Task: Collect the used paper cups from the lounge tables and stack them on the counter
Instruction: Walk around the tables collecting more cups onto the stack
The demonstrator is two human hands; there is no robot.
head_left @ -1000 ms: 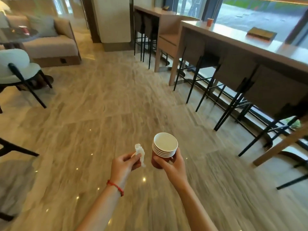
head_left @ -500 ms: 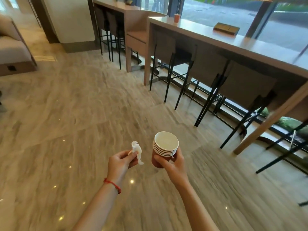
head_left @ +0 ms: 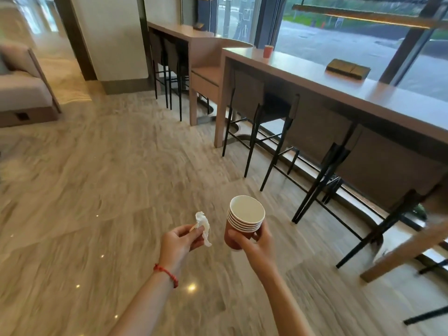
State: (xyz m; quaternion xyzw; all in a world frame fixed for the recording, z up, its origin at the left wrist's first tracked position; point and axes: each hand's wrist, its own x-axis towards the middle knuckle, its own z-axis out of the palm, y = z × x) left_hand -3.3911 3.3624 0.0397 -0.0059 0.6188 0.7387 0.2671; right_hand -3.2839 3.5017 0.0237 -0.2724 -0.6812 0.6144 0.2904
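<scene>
Above the marble floor, right hand point(head_left: 254, 241) grips the nested stack of red-brown paper cups point(head_left: 243, 223) upright, likely for carrying. Left hand point(head_left: 180, 241) pinches a crumpled white tissue point(head_left: 203, 225), kept apart. One red paper cup point(head_left: 268, 51) waits on the long wooden counter point(head_left: 315, 81).

Floor point(head_left: 101, 190): you're over pale, streaked stone tile, glossy, with small light glints near 7 o'clock.
Bar stools point(head_left: 264, 110): dark, thin-legged, tucked in a row under the long top from 1 to 3 o'clock.
Flat box point(head_left: 348, 68): brownish, lying at your 2 o'clock, well apart from everything else.
Sofa point(head_left: 21, 93): beige, cut off by the frame at 10 o'clock.
Column point(head_left: 109, 37): white, dark base, at 11 o'clock.
Windows point(head_left: 339, 42): wet pavement outside, 1 o'clock.
</scene>
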